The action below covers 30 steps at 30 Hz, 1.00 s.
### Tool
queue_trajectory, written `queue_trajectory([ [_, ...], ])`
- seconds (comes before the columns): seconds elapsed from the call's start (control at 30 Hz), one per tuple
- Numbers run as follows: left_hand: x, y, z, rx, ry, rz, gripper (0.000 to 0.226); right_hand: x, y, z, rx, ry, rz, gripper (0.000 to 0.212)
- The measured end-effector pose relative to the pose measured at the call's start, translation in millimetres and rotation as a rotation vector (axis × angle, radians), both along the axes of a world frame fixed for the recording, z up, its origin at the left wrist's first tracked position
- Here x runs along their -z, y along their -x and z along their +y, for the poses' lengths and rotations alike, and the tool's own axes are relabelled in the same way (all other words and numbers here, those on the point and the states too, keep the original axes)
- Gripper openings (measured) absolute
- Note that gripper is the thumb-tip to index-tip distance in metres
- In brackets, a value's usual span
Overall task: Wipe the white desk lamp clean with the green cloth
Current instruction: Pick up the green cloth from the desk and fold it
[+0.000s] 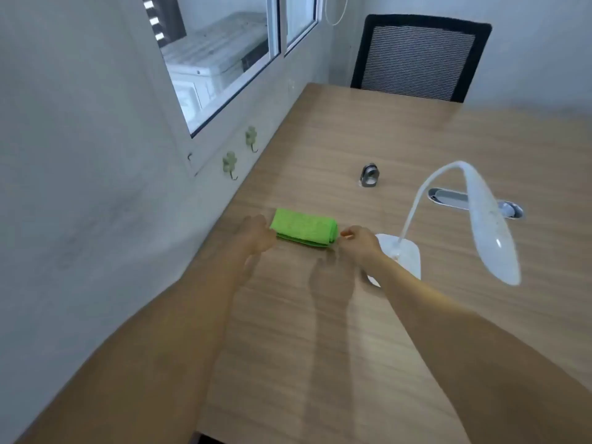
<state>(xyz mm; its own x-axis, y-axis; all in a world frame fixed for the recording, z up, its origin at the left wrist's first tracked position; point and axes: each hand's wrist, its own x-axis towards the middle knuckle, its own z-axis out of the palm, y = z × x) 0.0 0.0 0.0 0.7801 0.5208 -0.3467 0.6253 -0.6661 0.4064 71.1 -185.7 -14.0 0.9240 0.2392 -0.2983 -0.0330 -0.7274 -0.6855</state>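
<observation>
A folded green cloth (304, 228) lies flat on the wooden desk (400, 142), near the wall. My left hand (256, 233) is at the cloth's left end and my right hand (360, 241) at its right end; both touch or nearly touch it, fingers loosely curled, and a firm grip cannot be made out. The white desk lamp (487, 219) stands just right of my right hand: its flat base (405, 254) rests on the desk, a thin curved neck rises from it, and the long head hangs down to the right.
A small metal fitting (369, 175) stands on the desk behind the cloth. An oval cable grommet (448, 197) is set into the desk behind the lamp. A black mesh chair (419, 57) is at the far end. Wall, window and two hooks (229, 163) run along the left.
</observation>
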Motion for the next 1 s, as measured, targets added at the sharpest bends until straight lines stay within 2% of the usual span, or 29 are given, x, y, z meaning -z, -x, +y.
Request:
queue_trajectory([
  [0.1,16,-13,11,-0.112,0.112,-0.056,0.05,9,-19,17,0.119,-0.08,0.042,0.033],
  [0.23,36,-35,19,-0.196,0.226,-0.13,0.053,21,-38,33,0.202,-0.073,0.115,0.049],
  [0.33,41,-48,16,-0.247,0.285,-0.175,0.051,28,-45,37,0.235,-0.053,0.134,0.042],
  [0.4,43,-54,14,-0.281,0.301,-0.196,0.049,37,-50,39,0.236,-0.053,0.143,0.017],
  [0.43,45,-56,14,-0.3,0.306,-0.205,0.048,40,-52,40,0.236,-0.06,0.147,0.012],
  [0.5,50,-58,15,-0.331,0.324,-0.214,0.042,46,-55,41,0.258,-0.073,0.178,0.013],
  [0.6,54,-57,15,-0.384,0.383,-0.21,0.038,48,-55,42,0.292,-0.097,0.21,0.028],
  [0.7,55,-54,13,-0.448,0.455,-0.212,0.043,47,-51,41,0.316,-0.13,0.249,0.016],
  [0.83,47,-44,17,-0.456,0.596,-0.175,0.052,43,-43,35,0.351,-0.22,0.296,0.028],
  [0.87,47,-42,19,-0.447,0.633,-0.166,0.048,40,-40,34,0.36,-0.249,0.32,0.028],
  [0.93,40,-34,17,-0.416,0.663,-0.136,0.024,31,-33,29,0.357,-0.286,0.346,0.024],
  [1.0,35,-25,15,-0.401,0.718,-0.154,0.025,21,-24,23,0.346,-0.315,0.334,0.017],
])
